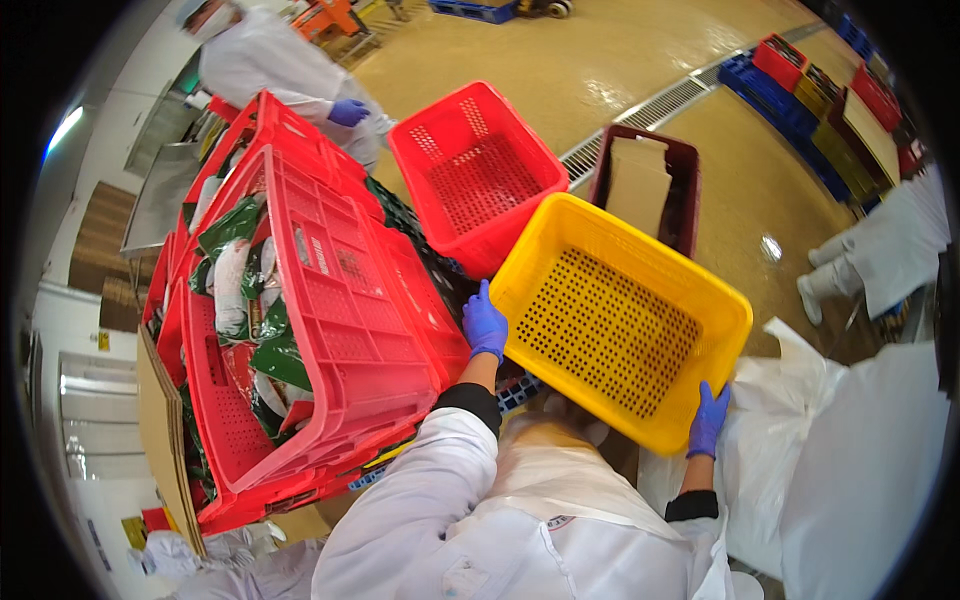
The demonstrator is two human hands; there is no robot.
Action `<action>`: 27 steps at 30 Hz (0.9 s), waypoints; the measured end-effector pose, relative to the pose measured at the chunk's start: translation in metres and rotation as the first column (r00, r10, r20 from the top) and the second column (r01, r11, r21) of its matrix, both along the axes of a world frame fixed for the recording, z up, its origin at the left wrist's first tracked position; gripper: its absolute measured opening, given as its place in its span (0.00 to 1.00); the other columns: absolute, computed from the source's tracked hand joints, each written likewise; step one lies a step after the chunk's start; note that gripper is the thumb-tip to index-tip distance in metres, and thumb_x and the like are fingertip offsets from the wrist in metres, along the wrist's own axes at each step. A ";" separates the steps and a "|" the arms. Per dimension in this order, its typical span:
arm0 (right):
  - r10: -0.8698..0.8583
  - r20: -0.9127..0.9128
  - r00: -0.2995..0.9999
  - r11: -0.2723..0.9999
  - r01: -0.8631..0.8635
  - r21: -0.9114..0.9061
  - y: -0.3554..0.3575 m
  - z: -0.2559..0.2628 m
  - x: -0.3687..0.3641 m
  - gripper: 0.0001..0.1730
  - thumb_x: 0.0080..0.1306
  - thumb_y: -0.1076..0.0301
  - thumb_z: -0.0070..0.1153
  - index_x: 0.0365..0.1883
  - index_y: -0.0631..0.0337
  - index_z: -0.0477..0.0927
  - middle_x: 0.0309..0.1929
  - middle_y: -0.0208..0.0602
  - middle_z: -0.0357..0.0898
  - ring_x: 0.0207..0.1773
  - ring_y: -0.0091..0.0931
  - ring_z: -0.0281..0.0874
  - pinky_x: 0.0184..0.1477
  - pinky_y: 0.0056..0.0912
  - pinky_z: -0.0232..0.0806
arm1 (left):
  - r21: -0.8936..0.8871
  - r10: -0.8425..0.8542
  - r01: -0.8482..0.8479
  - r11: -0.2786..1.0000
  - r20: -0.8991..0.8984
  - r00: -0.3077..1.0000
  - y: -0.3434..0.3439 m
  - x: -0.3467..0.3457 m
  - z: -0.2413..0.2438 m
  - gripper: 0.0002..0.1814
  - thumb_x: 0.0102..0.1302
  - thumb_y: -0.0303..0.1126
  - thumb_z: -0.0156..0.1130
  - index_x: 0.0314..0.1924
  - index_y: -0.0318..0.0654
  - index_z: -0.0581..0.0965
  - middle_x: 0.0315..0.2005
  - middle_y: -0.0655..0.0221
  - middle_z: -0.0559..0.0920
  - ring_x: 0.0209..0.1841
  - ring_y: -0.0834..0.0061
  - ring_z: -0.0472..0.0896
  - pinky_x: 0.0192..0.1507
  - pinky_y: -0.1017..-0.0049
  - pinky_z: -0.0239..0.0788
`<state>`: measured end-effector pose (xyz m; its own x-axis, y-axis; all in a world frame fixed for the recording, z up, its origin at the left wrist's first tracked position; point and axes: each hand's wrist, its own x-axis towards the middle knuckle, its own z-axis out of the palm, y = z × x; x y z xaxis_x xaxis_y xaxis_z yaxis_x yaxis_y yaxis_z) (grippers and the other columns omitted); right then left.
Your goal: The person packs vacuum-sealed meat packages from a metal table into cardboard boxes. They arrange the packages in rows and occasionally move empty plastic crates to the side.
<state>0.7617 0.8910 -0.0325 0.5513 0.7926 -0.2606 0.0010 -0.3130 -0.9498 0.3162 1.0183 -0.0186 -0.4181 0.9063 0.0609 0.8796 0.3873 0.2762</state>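
Both my hands, in blue gloves, hold an empty yellow perforated plastic crate (611, 330) in front of my body. My left hand (486, 324) grips its left end, and my right hand (708, 421) grips the lower right corner, with part of the fingers hidden behind the rim. Beyond it, an empty red plastic crate (484, 176) stands with its near corner by the yellow rim. On the left, a large red crate (352, 300) holds plastic-wrapped packs (231, 285) with green and white wrapping.
More red crates are stacked at the left, with cardboard sheets (161, 420) beside them. A maroon bin (686, 172) holding cardboard stands beyond the yellow crate. A co-worker (262, 67) is at upper left, another (892, 247) at right. Loaded blue pallets (787, 124) and a floor drain (660, 105) lie farther off.
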 end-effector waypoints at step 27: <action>0.179 -0.465 0.867 0.984 -0.151 0.097 0.186 0.029 -0.179 0.48 0.63 0.74 0.57 0.77 0.64 0.44 0.74 0.48 0.54 0.73 0.37 0.58 0.69 0.33 0.58 | 0.326 -0.671 0.590 0.739 0.268 0.691 0.238 0.318 0.085 0.33 0.57 0.44 0.70 0.59 0.35 0.74 0.52 0.50 0.76 0.59 0.52 0.71 0.64 0.58 0.60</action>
<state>0.5825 1.0769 -0.0034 0.2350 0.8821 -0.4083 -0.4026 -0.2940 -0.8669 0.6344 1.2562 0.0661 0.2203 0.9457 0.2389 0.7217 -0.3228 0.6124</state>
